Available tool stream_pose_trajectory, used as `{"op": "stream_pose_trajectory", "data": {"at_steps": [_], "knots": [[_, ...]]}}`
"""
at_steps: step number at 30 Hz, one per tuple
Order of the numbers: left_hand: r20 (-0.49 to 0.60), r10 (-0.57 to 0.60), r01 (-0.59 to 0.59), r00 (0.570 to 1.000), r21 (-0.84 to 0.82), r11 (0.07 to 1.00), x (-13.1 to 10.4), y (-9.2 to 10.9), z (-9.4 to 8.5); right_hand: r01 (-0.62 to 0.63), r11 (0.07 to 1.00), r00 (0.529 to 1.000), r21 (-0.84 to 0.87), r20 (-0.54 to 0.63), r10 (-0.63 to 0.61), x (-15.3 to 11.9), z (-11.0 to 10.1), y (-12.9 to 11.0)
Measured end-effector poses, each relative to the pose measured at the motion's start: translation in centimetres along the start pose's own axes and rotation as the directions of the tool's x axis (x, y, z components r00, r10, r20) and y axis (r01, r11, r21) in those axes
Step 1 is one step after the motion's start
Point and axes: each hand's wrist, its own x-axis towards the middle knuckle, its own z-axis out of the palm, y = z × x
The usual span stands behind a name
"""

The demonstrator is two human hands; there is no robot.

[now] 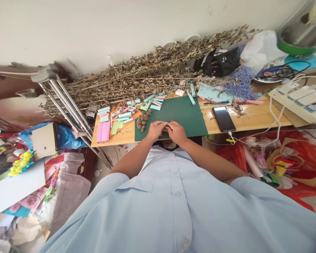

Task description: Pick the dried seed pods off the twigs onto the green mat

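Observation:
My left hand point(157, 130) and my right hand point(176, 131) meet at the front edge of a green mat point(181, 109). Their fingers are bent and pressed together at the tips. Between them is something small and brownish, mostly covered by the fingers and too small to make out. On the mat's left part, just beyond my left hand, lies a pile of brown, rough little balls point(142, 123). Rolled blue, pink and green paper pieces point(125, 115) lie farther left.
Dried plant stalks point(116, 84) run along the wall behind the mat. A phone point(223, 118) on a cable lies right of the mat, near a power strip point(300, 98). Metal tripod legs point(68, 105) stand at the table's left end. Blue string point(239, 82) is at the back right.

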Motion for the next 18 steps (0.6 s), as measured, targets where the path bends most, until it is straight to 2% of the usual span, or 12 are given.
{"op": "stream_pose_trajectory", "data": {"at_steps": [4,7,10,15,18], "knots": [[0.027,-0.014,0.015,1.0,-0.023,1.0,-0.05,0.13,-0.17,0.01,0.998,0.999,0.063,-0.032,-0.008,0.05,-0.16,0.37],[0.031,-0.049,0.05,0.998,-0.035,0.998,-0.07,0.18,-0.29,-0.084,0.979,0.992,0.187,-0.074,0.099,0.01,0.14,0.64],[0.062,-0.057,0.059,0.996,-0.035,0.998,-0.11,0.22,-0.35,-0.182,0.947,0.976,0.263,-0.068,0.207,-0.05,0.31,0.58],[0.128,-0.035,0.041,0.991,-0.044,0.998,-0.18,0.31,-0.36,-0.246,0.935,0.958,0.253,-0.08,0.274,0.05,0.09,0.04],[0.16,-0.026,0.033,0.987,-0.038,0.999,-0.21,0.36,-0.45,-0.223,0.952,0.966,0.212,-0.086,0.245,0.19,-0.15,-0.04]]}}
